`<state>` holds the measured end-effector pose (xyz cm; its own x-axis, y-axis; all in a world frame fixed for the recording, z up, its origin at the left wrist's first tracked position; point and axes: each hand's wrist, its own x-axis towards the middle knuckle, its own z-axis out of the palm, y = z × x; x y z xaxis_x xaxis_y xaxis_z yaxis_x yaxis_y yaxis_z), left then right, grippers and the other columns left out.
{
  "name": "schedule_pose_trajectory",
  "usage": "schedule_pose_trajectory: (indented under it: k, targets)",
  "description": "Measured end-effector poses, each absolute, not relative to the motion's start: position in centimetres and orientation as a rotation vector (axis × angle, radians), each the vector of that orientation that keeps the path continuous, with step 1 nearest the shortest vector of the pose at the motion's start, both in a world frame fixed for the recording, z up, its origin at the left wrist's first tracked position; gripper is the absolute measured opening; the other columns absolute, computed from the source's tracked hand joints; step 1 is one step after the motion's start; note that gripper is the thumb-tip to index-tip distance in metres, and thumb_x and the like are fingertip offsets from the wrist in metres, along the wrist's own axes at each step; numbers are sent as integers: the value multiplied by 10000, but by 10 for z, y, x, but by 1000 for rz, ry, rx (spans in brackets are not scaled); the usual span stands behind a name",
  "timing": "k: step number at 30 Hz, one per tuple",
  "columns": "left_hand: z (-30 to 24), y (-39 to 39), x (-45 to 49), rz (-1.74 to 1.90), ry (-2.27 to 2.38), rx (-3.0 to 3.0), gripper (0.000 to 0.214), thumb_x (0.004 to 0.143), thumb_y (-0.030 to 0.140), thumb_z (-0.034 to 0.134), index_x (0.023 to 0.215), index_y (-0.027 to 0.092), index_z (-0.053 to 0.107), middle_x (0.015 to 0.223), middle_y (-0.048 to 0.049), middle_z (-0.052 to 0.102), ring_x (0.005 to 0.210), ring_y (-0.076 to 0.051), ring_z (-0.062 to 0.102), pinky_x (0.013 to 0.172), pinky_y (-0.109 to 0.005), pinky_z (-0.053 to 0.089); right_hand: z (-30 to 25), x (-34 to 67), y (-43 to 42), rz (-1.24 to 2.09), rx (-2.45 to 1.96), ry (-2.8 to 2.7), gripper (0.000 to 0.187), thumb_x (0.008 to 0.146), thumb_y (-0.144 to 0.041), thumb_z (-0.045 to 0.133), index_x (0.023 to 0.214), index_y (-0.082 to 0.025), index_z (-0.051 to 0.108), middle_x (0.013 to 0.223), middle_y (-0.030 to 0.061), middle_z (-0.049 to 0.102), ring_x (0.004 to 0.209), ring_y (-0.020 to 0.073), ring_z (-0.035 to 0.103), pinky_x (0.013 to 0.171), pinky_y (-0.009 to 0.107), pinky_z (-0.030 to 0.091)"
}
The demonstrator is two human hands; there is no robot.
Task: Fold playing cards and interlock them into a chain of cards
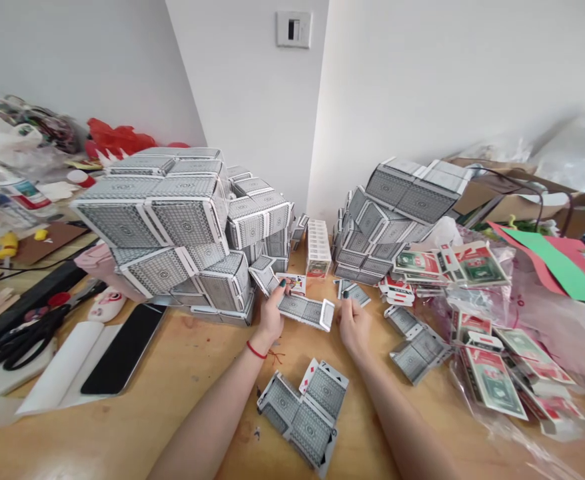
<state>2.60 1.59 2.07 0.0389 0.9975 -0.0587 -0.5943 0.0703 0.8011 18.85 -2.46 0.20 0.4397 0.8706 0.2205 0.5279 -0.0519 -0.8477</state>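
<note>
My left hand [271,317] and my right hand [353,323] meet over the wooden table [182,393], both pinching a folded piece of grey-backed playing cards [306,311] between them. The left hand grips its left end, and the right hand holds its white right edge. A red band circles my left wrist. Just below the hands lies a joined block of folded cards [305,410]. A large stack of card cubes [172,223] rises at the left, and a second stack [397,200] rises at the right.
A black phone [122,350] lies on white paper at the left, beside black scissors [32,330]. Card boxes in plastic bags [492,367] crowd the right. Loose folded cards [417,347] lie near my right hand. Red and green paper [557,267] lies at the far right.
</note>
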Motion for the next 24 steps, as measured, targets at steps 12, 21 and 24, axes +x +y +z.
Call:
schedule_pose_trajectory:
  k: [12,21,24]
  targets:
    - [15,19,23,1115,673,724,487,713,569,446,922,146,568,712,-36,598,758,-180,591,712,-305,473,-17,220,-8,-27,-1887,-1367,439,641,-380,571,988,-122,495,870,133,553,922,309,388,758,407,327]
    - [14,18,20,1050,716,844,377,712,417,536,934,120,605,747,-64,629,754,-189,596,708,-286,450,-4,207,-12,311,-1547,-1293,567,604,-363,607,1113,-172,447,1023,90,485,937,232,466,808,373,362]
    - [20,14,20,1082,631,852,354,702,311,577,1030,182,554,793,-23,619,825,-176,589,815,-307,426,0,196,-17,571,-1459,-1310,507,613,-366,619,1074,-194,495,1023,80,498,930,223,484,796,359,388]
